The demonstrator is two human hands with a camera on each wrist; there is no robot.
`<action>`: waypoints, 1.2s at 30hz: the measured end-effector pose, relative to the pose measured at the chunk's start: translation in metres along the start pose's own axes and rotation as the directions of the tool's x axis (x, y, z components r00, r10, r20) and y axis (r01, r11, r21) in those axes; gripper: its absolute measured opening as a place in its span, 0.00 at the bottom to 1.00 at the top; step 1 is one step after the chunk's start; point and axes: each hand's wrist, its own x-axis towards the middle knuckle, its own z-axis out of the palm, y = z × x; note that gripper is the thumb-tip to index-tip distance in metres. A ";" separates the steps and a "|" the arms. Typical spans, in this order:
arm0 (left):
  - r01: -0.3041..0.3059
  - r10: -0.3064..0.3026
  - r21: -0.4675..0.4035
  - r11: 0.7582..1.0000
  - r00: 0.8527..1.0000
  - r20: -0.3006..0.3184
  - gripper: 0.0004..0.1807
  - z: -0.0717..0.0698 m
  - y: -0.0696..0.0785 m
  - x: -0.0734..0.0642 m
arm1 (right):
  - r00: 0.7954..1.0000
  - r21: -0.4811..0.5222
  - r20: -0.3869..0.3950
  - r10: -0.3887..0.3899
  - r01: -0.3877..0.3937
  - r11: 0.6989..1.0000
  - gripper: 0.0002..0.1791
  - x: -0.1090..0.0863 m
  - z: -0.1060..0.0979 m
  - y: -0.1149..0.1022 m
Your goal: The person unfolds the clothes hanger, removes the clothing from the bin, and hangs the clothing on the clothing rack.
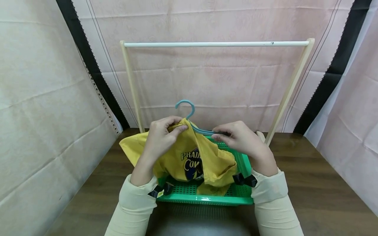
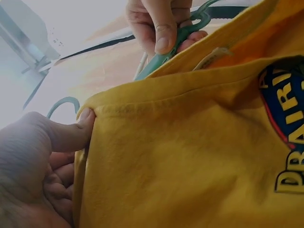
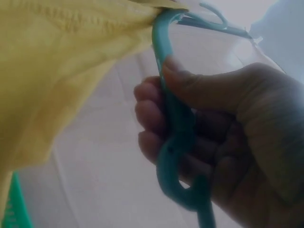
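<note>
A yellow T-shirt (image 1: 177, 160) with a dark printed logo hangs from my left hand (image 1: 163, 136), which pinches its edge between thumb and fingers near the neckline. My right hand (image 1: 237, 136) grips one arm of a teal clothes hanger (image 3: 178, 109), thumb on one side and fingers curled round the other. The hanger's other arm is hidden inside the shirt, and its hook (image 1: 186, 104) stands up beside the left fingertips. In the left wrist view, the shirt's hem-stitched edge (image 2: 156, 95) runs taut from the left thumb toward the right.
Under the shirt a green plastic basket (image 1: 206, 199) sits on the brown wooden table (image 1: 304, 170), with part of the cloth lying in it. Behind stands a rack with a white horizontal bar (image 1: 215, 44) and pale side posts (image 1: 290, 88). Light cloth walls (image 1: 206, 82) enclose the table.
</note>
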 end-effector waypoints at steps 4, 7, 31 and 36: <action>-0.003 0.002 0.050 0.999 1.000 0.014 0.06 -0.002 -0.001 0.000 | 1.000 -0.013 0.001 -0.011 0.011 1.000 0.06 0.000 -0.001 -0.001; -0.008 0.006 0.091 0.996 1.000 0.014 0.07 -0.003 -0.001 0.000 | 0.999 -0.022 -0.007 -0.047 0.046 0.999 0.07 0.001 0.000 -0.002; -0.066 0.105 0.270 0.961 0.985 -0.135 0.12 -0.003 0.003 -0.002 | 0.917 0.106 0.380 -0.124 0.090 0.990 0.14 0.010 0.029 -0.059; -0.056 0.090 0.238 0.970 0.987 -0.131 0.11 -0.007 0.006 0.000 | 0.941 -0.006 0.338 -0.002 0.004 1.000 0.12 0.006 0.018 -0.048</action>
